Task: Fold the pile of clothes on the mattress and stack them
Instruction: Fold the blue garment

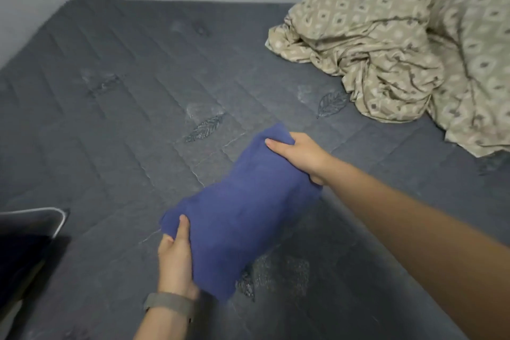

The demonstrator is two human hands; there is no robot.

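Fingers [184, 229] of the left hand [176, 259] pinched on the near-left end of the blue garment [242, 212]; right hand [296, 153] clamped round the far-right end. Folded bundle stretched between both, long axis running diagonally from near-left to far-right, low over the grey mattress [110, 119] (touching it or not, hard to tell). Neither hand clearly nearer. Probably about to be set down. Patterned beige cloth [386, 50] heaped well apart, far right.
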